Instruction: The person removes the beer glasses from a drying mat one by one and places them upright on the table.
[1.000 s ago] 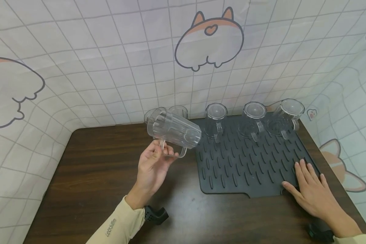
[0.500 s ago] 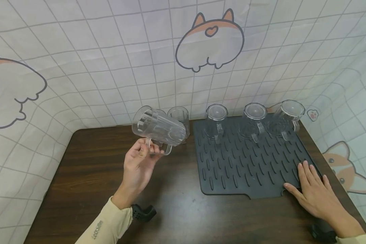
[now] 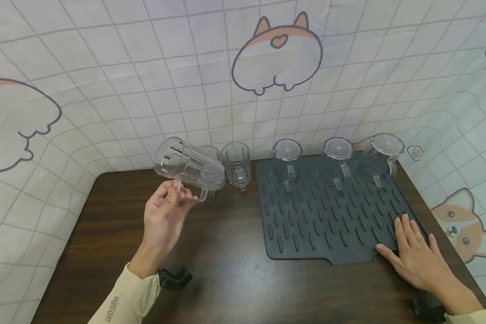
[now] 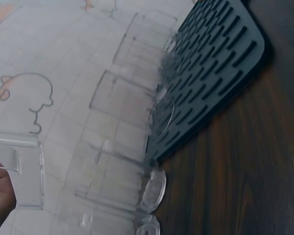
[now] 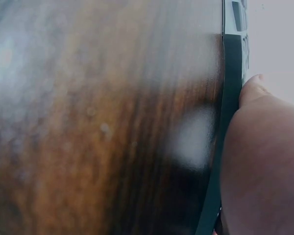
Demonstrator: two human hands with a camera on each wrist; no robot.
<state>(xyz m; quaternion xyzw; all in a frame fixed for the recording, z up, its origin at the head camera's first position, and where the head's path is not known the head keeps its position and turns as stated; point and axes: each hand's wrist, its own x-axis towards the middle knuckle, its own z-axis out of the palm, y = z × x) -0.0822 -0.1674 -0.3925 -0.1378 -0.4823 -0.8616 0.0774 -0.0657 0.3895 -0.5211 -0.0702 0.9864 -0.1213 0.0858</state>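
Note:
My left hand (image 3: 164, 213) grips a clear glass mug (image 3: 190, 164) by its handle above the table. The mug is tilted on its side, mouth to the upper left and base to the lower right. Behind it another clear mug (image 3: 211, 152) is mostly hidden, and a further mug (image 3: 236, 162) stands just to the right, its handle toward me. In the left wrist view the held mug (image 4: 29, 171) shows at the left edge with a fingertip. My right hand (image 3: 415, 258) rests with straight fingers on the near right corner of the dark grey ridged mat (image 3: 320, 225).
Three upside-down glass mugs, left (image 3: 286, 162), middle (image 3: 335, 162) and right (image 3: 380, 157), stand along the mat's back edge. The dark wooden table (image 3: 227, 261) meets a white grid-patterned cloth (image 3: 178, 81) at the back and sides.
My left hand has moved left with the tilted mug, away from the mat. The standing mug behind it has come into full view. My right hand stays on the mat's corner.

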